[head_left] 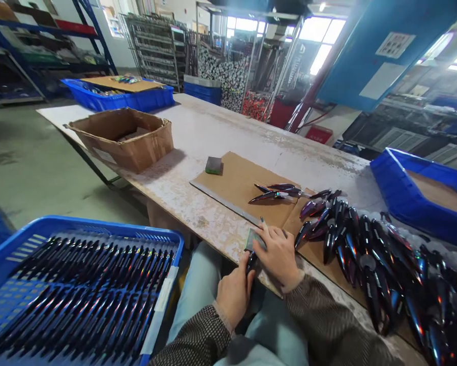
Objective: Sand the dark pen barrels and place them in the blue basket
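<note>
At the table's near edge, my left hand (234, 292) is closed round a glossy dark fishing lure (252, 262), mostly hidden by the fingers. My right hand (277, 254) presses a flat grey-green sanding pad (255, 239) against the lure's far end. Its fingers lie over the pad, covering part of it. A similar grey block (213, 165) with a green edge rests on the cardboard sheet (236, 183). A few loose lures (274, 193) lie on that sheet. To the right of my right hand spreads a big pile of dark lures (358, 244).
A blue basket (98, 223) with rows of dark lures stands at my left, below table height. On the table (220, 127) are an open cardboard box (136, 152), a blue crate (117, 99) at the far left and a blue bin (422, 198) at right. Racks stand behind.
</note>
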Demonstrator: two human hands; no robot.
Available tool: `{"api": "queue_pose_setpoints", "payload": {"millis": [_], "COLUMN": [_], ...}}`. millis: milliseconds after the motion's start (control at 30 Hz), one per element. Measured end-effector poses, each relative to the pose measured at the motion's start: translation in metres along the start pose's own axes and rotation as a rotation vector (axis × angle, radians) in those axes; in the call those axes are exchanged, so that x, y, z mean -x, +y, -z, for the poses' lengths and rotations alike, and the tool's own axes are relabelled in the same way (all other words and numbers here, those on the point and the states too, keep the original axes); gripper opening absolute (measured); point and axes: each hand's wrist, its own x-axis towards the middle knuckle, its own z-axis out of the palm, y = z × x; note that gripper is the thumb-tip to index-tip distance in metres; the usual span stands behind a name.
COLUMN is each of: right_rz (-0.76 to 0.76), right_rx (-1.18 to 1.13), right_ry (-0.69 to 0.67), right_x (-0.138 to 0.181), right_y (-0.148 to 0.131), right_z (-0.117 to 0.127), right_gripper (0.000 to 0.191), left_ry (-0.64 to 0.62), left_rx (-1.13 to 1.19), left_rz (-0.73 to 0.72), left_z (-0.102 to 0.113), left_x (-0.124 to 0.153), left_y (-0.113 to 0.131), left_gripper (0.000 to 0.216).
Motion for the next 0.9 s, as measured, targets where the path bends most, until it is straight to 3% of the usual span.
{"api": "queue_pose_setpoints", "payload": {"millis": [200, 400, 567, 700, 800, 900], "right_rz": [-0.103, 0.007, -0.111, -0.201, -0.18, -0.103], "right_rx": [0.007, -0.03, -0.023, -0.164, -0.34, -0.405], "right_ry": [-0.016, 0.035, -0.013, 0.095, 0.242, 0.295], "right_x": [-0.011, 0.009, -0.02, -0.03, -0.021, -0.009], "right_y": [0.006, 0.002, 0.012, 0.038, 0.047, 0.034], "right_z": [-0.006, -0.004, -0.012, -0.01, -0.006, -0.008], "right_gripper": [0.016, 0.02, 0.014, 0.017, 0.019, 0.02], "left_ry": [0.025, 0.001, 0.034, -0.004, -0.219, -0.429], "left_rx": [0.016, 0.078, 0.165, 0.632, 1.135, 1.412], "left_rz": [0.0, -0.022, -0.001, 0.049, 0.25, 0.423], "left_z": [0.0, -0.003, -0.002, 0.005, 0.012, 0.016], "left_x": [0.0, -0.001, -0.001, -0.002, -0.006, -0.011], "left_y": [-0.001, -0.004, -0.006, -0.005, 0.002, 0.01], "left_gripper": [0.051, 0.05, 0.051, 0.043, 0.046, 0.051]}}
